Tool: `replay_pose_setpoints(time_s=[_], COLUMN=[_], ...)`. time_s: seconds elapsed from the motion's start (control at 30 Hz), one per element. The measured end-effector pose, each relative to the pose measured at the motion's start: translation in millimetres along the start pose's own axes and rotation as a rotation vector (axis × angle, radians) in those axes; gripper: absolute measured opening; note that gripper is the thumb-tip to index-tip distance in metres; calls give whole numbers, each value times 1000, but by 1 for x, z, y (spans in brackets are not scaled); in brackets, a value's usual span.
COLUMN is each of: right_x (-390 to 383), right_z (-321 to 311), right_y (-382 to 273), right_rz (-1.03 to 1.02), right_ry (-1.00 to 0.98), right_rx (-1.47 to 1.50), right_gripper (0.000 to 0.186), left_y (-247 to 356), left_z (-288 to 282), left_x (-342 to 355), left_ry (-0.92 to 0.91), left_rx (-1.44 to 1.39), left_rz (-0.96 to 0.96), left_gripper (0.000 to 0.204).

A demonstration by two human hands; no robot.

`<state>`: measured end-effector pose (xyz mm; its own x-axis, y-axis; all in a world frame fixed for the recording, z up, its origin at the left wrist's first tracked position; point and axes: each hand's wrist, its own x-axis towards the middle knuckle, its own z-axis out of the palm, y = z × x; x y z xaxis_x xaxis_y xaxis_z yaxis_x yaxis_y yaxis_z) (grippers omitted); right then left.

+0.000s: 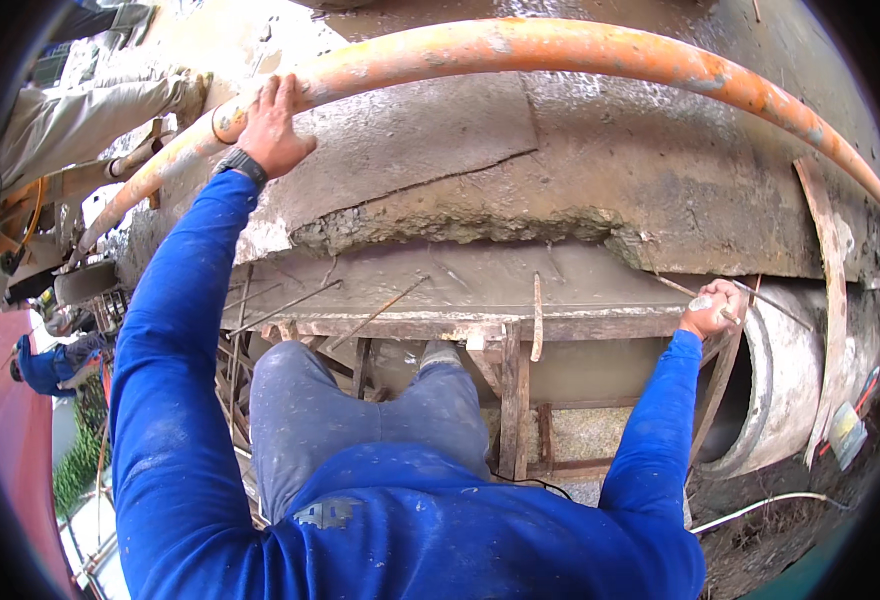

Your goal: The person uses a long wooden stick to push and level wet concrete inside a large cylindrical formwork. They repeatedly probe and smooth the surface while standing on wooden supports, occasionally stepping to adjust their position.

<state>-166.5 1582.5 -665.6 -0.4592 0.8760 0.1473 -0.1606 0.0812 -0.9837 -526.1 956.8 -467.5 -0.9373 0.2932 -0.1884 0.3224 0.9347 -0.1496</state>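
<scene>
My left hand (277, 128) reaches up and out, fingers stretched and spread on a curved orange pipe (500, 48) that is smeared with grey. A dark band circles that wrist. My right hand (714, 308) is closed, low on the right, by the end of a wooden form board (600, 326). A pale lump shows at its fingers; what it grips I cannot make out. Thin bars stick out around it. Wet grey concrete (500, 280) fills the trough between the form board and a broken slab edge (460, 220), with several reinforcing bars (380, 310) poking out.
To the right lies a large concrete pipe (785, 375), with a plank (826, 300) leaning by it and a flat tool with a red handle (848, 435). Wooden posts (513, 400) brace the form below. Another person's legs (90, 125) are at upper left; a person in blue (45, 365) is farther off.
</scene>
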Motion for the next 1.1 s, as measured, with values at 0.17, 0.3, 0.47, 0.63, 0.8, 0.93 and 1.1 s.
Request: replay_pose_setpoints(time_s=[0.17,0.3,0.47,0.63,0.8,0.93,1.1], right_x=[18,28,39,27,2,-10,-155], right_z=[-11,-31,-54,-68,-81,-96,-100], right_y=[24,40,42,34,37,11,-24], right_rz=[-214,-63,-10,11,-31,42,-116], right_ry=[-58,-80,-121,-81,-14,-136,-220], right_rx=[-235,-38,-22,-55,-326,-532,-1244], right_gripper=[7,6,4,4,9,29,40], left_y=[-3,3,-36,-107,-197,-267,-320], left_z=[2,-9,-16,5,106,178,214], left_x=[8,5,-7,-74,-137,-125,-86], left_ry=[29,44,118,125,-405,-398,-73], left_rx=[52,53,-34,-411,-390,-243,-275], left_rz=[-7,10,164,152,-104,-161,-205], left_gripper=[103,97,71,29,31,39,53])
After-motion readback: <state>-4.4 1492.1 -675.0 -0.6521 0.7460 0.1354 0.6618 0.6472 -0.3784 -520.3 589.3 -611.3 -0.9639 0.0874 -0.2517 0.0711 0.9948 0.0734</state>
